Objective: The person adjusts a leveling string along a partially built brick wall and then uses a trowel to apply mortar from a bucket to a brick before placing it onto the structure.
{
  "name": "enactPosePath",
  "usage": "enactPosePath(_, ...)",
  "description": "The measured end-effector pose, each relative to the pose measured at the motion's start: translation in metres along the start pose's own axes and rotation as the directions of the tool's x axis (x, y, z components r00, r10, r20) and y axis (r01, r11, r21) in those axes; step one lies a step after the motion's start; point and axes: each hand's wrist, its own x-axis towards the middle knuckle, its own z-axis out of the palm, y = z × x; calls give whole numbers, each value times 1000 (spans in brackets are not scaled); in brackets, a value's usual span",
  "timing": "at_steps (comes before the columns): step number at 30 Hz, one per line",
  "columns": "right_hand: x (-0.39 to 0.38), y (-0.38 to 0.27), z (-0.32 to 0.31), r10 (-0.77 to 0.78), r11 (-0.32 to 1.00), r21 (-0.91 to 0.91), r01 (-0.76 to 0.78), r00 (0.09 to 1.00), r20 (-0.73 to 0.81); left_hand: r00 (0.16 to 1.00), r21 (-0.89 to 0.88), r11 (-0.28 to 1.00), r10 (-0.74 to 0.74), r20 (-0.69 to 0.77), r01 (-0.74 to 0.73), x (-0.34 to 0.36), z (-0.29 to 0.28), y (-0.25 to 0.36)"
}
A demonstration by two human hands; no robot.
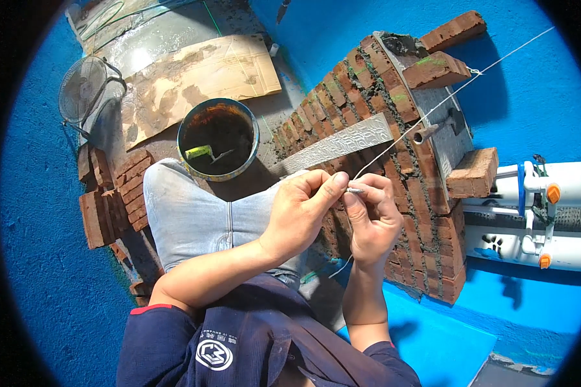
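My left hand (pixel 313 206) and my right hand (pixel 371 219) meet over my lap, fingers pinched round a white string (pixel 394 144) and a small grey metal pin (pixel 356 190). The string runs up to the right past a brick (pixel 436 69) with a small knot or loop beside it, and a loose end dangles below my hands. Beneath and right of my hands is a stepped brick structure (pixel 413 238) with grey mortar joints, carrying a patterned strip (pixel 336 145), a short metal tube (pixel 426 134) and loose bricks on top.
A bucket (pixel 252 145) with a trowel (pixel 199 153) stands ahead. Left are stacked bricks (pixel 100 219) and a mesh fan-like object (pixel 84 90). Stained cardboard (pixel 206 71) lies behind. White pipes with orange valves (pixel 542 226) run at right, against blue painted walls (pixel 39 193).
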Motion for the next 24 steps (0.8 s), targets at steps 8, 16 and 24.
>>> enactPosePath(8, -3, 5, -3, 205, 889, 403, -216, 976, 71, 1000, -39, 999, 6, -27, -7, -2, 3, 3)
enactPosePath(16, -4, 0, -3, 140, 964, 227, -141, 990, 22, 996, -306, 950, -36, 82, 59, -5, -3, 5)
enactPosePath(24, -5, -5, -4, 219, 934, 283, -219, 975, 31, 997, -338, 940, -21, 71, 44, -4, -2, 4)
